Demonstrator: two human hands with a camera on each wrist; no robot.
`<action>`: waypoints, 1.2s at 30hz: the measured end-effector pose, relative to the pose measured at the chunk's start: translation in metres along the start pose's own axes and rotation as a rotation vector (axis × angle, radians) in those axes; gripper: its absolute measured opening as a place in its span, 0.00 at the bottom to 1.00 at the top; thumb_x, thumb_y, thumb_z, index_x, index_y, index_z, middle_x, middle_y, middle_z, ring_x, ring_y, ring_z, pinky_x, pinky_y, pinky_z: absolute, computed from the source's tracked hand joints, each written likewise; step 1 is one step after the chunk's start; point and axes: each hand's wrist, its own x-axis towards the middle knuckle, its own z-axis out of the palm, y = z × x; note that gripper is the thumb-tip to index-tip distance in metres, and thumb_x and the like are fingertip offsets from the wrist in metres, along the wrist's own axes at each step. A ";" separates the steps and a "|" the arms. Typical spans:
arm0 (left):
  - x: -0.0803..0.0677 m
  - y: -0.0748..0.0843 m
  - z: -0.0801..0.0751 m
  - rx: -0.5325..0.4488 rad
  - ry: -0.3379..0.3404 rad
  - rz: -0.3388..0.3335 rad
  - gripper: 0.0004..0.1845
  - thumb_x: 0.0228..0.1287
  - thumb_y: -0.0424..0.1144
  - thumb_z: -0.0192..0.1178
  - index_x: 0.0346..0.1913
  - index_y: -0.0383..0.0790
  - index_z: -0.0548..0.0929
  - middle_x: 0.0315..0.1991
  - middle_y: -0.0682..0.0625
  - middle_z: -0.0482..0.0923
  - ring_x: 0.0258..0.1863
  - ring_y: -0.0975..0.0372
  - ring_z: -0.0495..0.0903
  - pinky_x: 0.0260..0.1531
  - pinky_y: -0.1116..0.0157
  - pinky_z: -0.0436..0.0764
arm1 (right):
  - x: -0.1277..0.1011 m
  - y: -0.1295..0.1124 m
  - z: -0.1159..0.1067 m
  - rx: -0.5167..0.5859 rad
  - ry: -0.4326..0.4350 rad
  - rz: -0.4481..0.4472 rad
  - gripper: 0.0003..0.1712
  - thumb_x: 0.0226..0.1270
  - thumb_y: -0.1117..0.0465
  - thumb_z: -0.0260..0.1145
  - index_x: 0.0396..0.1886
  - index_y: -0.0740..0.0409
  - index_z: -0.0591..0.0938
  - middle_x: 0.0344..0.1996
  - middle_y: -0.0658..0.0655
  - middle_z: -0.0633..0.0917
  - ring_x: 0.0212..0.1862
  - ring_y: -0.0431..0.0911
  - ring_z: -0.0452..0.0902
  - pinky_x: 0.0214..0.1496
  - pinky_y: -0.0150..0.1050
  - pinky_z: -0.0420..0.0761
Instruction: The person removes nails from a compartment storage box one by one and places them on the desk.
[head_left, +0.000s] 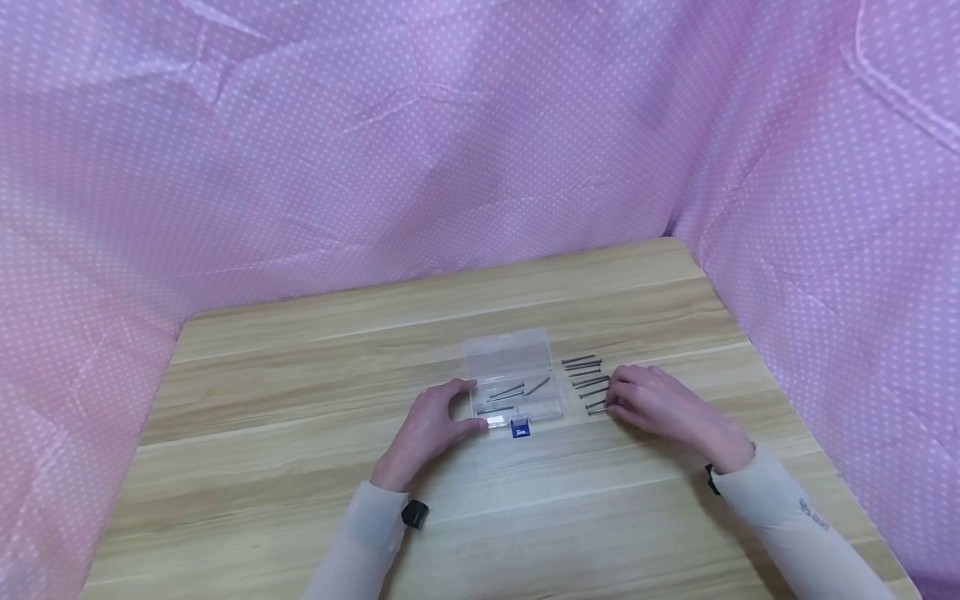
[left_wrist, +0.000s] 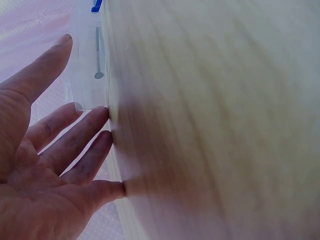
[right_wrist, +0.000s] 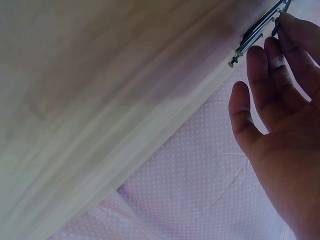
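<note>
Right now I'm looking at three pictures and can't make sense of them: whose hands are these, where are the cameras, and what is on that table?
There is no machine here: a person works with two bare hands. The wide picture comes from a camera worn on the head, looking down at a wooden table walled in by pink dotted cloth. The other two come from cameras strapped to each wrist, so they look skewed and show mostly palm and table.

In the middle lies a small clear plastic box, lid open, with a few nails inside and a blue clasp at its near edge. The left hand rests against the box's left end, fingers fairly straight. To the right of the box a row of loose nails lies on the wood. The right hand has its fingertips on the nearest of them; whether it has one pinched I cannot tell.
</note>
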 end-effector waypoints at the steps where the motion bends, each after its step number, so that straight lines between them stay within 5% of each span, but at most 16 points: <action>1: 0.000 0.000 0.000 0.001 0.000 0.001 0.36 0.57 0.50 0.78 0.68 0.42 0.80 0.64 0.45 0.81 0.67 0.48 0.75 0.70 0.49 0.70 | 0.000 0.000 0.000 0.002 -0.007 0.005 0.06 0.59 0.64 0.78 0.33 0.51 0.88 0.38 0.48 0.83 0.40 0.44 0.81 0.42 0.46 0.82; 10: 0.001 0.000 0.000 -0.009 0.002 0.003 0.36 0.57 0.50 0.78 0.68 0.42 0.80 0.64 0.46 0.81 0.67 0.48 0.75 0.70 0.48 0.70 | 0.000 0.000 -0.001 -0.012 -0.062 0.045 0.04 0.63 0.62 0.76 0.34 0.47 0.88 0.40 0.47 0.83 0.42 0.44 0.80 0.43 0.46 0.79; 27: 0.001 0.002 0.000 -0.008 0.002 0.004 0.36 0.57 0.49 0.78 0.68 0.41 0.80 0.64 0.45 0.80 0.68 0.47 0.74 0.70 0.48 0.70 | -0.002 0.002 0.001 -0.047 -0.008 0.014 0.06 0.59 0.62 0.78 0.32 0.50 0.87 0.37 0.48 0.83 0.40 0.45 0.80 0.41 0.46 0.81; 36: 0.000 0.001 0.000 -0.005 0.001 -0.002 0.37 0.57 0.49 0.78 0.68 0.42 0.80 0.65 0.45 0.80 0.68 0.48 0.74 0.70 0.48 0.70 | -0.003 0.002 -0.004 0.007 -0.004 0.096 0.06 0.61 0.62 0.77 0.37 0.52 0.88 0.39 0.51 0.86 0.42 0.49 0.82 0.45 0.51 0.83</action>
